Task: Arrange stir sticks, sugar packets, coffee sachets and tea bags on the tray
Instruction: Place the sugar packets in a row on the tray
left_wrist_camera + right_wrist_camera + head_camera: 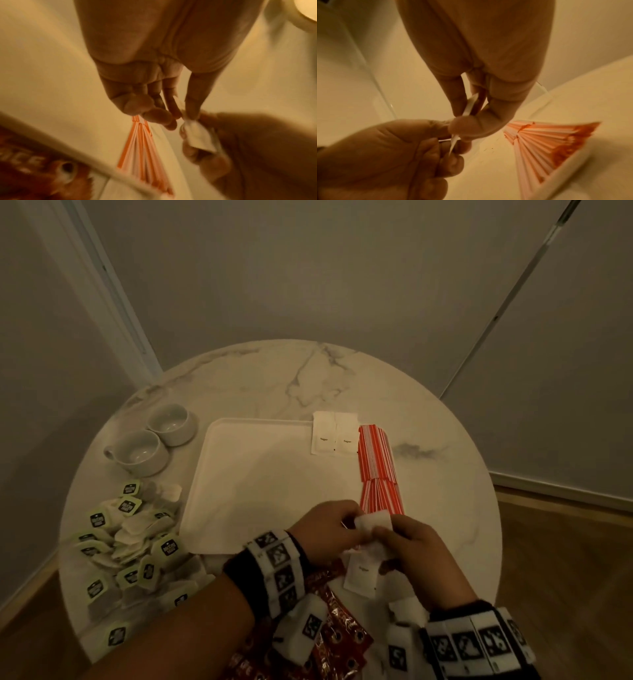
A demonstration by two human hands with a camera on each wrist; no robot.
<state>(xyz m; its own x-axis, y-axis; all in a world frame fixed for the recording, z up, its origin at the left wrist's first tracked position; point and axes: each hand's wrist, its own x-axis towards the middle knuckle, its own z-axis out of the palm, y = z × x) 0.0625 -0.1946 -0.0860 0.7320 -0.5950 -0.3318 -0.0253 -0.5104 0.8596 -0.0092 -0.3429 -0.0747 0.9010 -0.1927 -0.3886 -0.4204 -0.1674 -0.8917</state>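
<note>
My left hand (342, 525) and right hand (394, 539) meet over the front right corner of the white tray (260, 474). Between them they pinch a small white sugar packet (373, 523); in the right wrist view this sugar packet (471, 105) shows edge-on between thumb and fingers. A second sugar packet (361, 575) hangs below my right hand. Two sugar packets (334, 436) lie at the tray's far right corner. Red-and-white stir sticks (376, 463) run along its right side. Tea bags (130, 542) are heaped left of the tray. Red coffee sachets (339, 635) lie under my wrists.
Two white cups (140, 451) stand at the back left of the round marble table (342, 378). Walls close in behind the table, and wooden floor shows to the right. The tray's middle and left hold nothing.
</note>
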